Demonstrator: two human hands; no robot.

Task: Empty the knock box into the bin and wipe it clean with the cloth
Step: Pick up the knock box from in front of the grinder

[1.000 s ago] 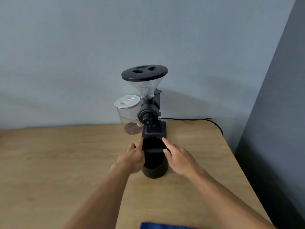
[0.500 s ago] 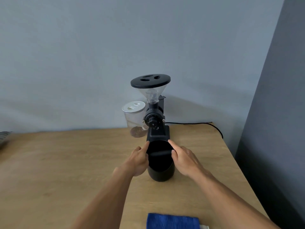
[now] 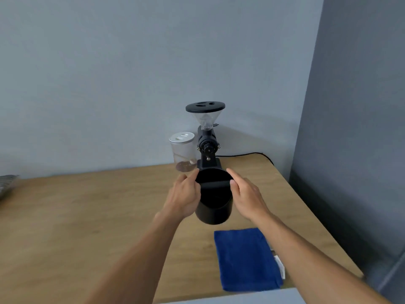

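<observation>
The knock box (image 3: 213,201) is a round black tub with a black bar across its mouth. It is held just in front of the coffee grinder, tipped a little towards me, and its inside is too dark to read. My left hand (image 3: 184,195) grips its left side and my right hand (image 3: 246,194) grips its right side, thumbs at the rim. A folded blue cloth (image 3: 245,258) lies flat on the wooden table (image 3: 87,216) near the front right edge, under my right forearm. No bin is in view.
A black coffee grinder (image 3: 207,139) with a clear hopper stands at the back against the wall, its cable (image 3: 247,155) trailing right. A clear jar (image 3: 183,151) with a white lid sits to its left. The table ends at the right beside a grey panel.
Both hands have pulled the knock box away from the grinder towards me and raised it slightly. The view has tilted down, bringing the whole blue cloth into sight.
</observation>
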